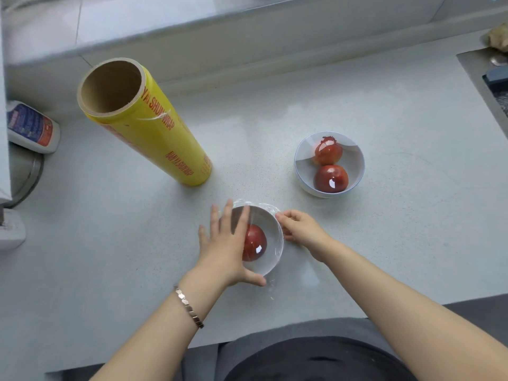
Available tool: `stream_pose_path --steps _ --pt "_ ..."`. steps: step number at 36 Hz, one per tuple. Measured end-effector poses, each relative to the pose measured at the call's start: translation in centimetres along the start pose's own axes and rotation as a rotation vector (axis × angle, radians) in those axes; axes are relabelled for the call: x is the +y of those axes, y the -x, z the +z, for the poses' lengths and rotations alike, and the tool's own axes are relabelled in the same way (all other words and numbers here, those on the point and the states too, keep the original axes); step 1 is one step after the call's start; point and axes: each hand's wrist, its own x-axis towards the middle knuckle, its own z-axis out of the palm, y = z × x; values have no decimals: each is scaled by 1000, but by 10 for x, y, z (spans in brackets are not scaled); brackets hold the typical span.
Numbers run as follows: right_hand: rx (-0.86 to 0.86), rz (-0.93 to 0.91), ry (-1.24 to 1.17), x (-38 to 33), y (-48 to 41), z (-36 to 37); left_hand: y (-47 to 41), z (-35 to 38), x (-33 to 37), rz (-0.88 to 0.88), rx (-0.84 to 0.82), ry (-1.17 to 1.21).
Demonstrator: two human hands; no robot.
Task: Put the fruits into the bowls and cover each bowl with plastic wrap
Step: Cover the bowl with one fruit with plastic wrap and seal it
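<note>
A white bowl (pixel 270 232) near the counter's front edge holds one red fruit (pixel 255 243) under stretched plastic wrap. My left hand (pixel 225 243) lies flat over the bowl's left side, fingers spread, thumb against the near rim. My right hand (pixel 299 228) pinches the plastic wrap at the bowl's right rim. Loose wrap (pixel 270 284) bunches below the bowl. Farther right, a second white bowl (pixel 354 160) holds two red fruits (pixel 330 166) and is covered with shiny wrap. A large yellow plastic wrap roll (pixel 154 127) stands upright on the left.
A white bottle with a blue and red label (pixel 31 127) lies at the left edge beside a round metal lid (pixel 33 174). A sink (pixel 492 81) sits at the far right. The wall ledge (pixel 247 31) runs along the back.
</note>
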Motion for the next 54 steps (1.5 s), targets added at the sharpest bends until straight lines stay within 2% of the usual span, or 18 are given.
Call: stream_pose_path --steps 3,7,11,15,18,30,36,38,41,43,48,51,54 --pt "65 -58 30 0 -4 6 -5 3 -2 107 25 -60" --pt "221 -172 28 0 -3 12 -7 6 7 44 56 -36" --pt "273 -207 33 -6 0 14 -7 2 11 8 48 -21" --pt "301 -372 252 -21 10 9 -8 -1 12 -6 35 -45" --pt "324 -426 392 -22 18 -3 -9 -2 12 -5 29 -54" --pt "357 -251 608 1 -11 -3 -7 4 13 -23 61 -9" --pt "499 -45 244 5 -12 -16 -4 9 20 -189 90 103" --pt "444 38 103 6 -3 -16 -4 10 24 -253 108 166" --pt "190 169 52 8 15 -6 -4 11 24 -276 89 193" --pt "96 144 68 13 18 1 -3 9 23 -265 57 151" --pt "113 98 33 5 15 14 -5 4 10 -100 54 28" --pt "118 174 -37 1 11 18 -8 4 4 -13 48 35" --pt "92 258 -152 0 10 17 -8 5 3 2 46 69"
